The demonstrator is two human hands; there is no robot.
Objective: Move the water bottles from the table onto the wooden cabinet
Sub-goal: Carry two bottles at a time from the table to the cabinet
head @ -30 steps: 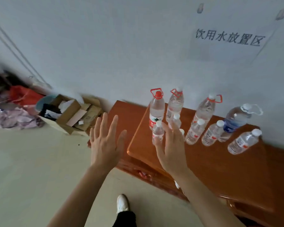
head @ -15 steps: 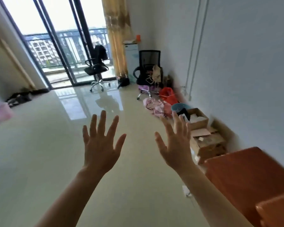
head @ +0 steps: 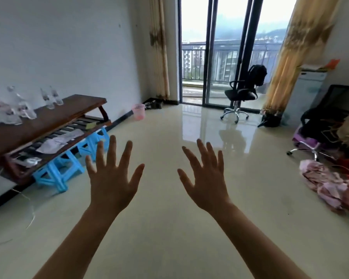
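Observation:
Several clear water bottles stand blurred on a dark wooden table at the left wall, some more bunched at its far left end. My left hand and my right hand are both raised in front of me over the pale floor, palms away, fingers spread, holding nothing. Both hands are well to the right of the table and apart from the bottles. The wooden cabinet is out of view.
Blue plastic stools sit under the table, which has papers on its lower shelf. A pink bin stands by the wall. Two office chairs stand near the balcony door and right side. Pink cloth lies on the right floor.
My view has swung left from the cabinet with its bottles, across the room, to the table at the opposite wall. Both hands stay raised and empty.

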